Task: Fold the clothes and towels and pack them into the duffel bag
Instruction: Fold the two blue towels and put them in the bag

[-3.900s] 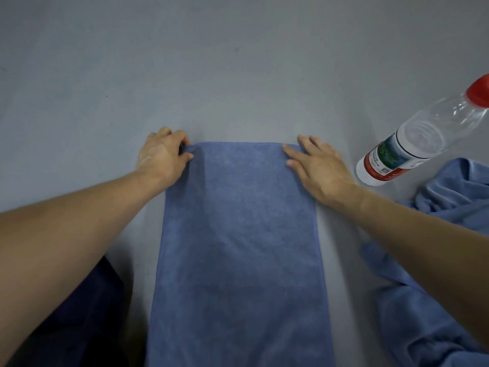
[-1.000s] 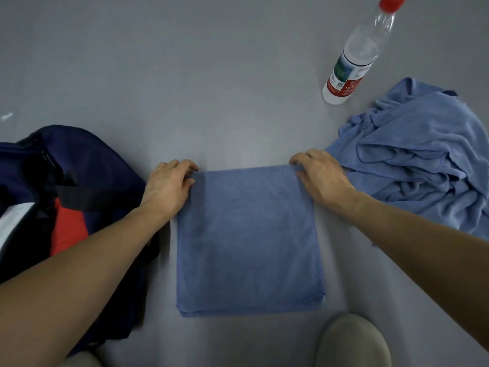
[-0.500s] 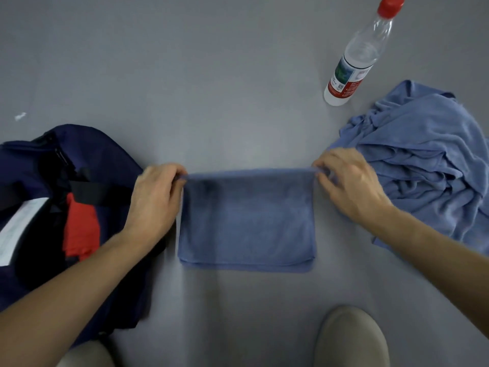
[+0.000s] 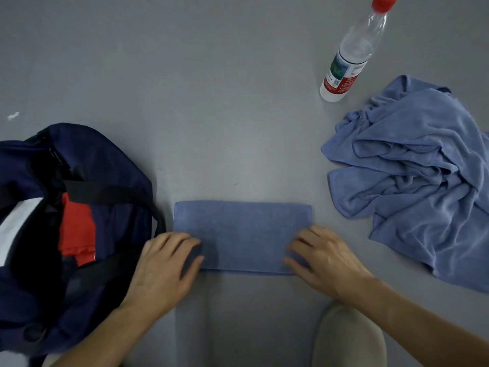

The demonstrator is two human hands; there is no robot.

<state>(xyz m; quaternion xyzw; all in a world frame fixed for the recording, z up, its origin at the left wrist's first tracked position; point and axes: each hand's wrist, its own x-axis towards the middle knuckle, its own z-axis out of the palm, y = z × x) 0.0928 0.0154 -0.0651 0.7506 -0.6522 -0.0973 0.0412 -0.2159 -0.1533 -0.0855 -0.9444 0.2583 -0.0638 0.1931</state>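
A blue towel (image 4: 242, 231) lies folded into a narrow band on the grey floor in front of me. My left hand (image 4: 164, 268) rests on its near left corner, and my right hand (image 4: 322, 258) lies flat on its near right corner. A navy duffel bag (image 4: 105, 181) stands open at the left, with red and white cloth (image 4: 75, 229) inside and black straps across its mouth. A second blue towel (image 4: 415, 176) lies crumpled at the right.
A clear plastic water bottle (image 4: 352, 54) with a red cap stands on the floor beyond the crumpled towel. A light grey shoe (image 4: 349, 337) shows at the bottom edge right of centre. Bare grey floor stretches beyond the folded towel.
Both hands have brought the towel's far edge toward me and laid it on the near edge, halving the towel. The hands now lie on the near corners.
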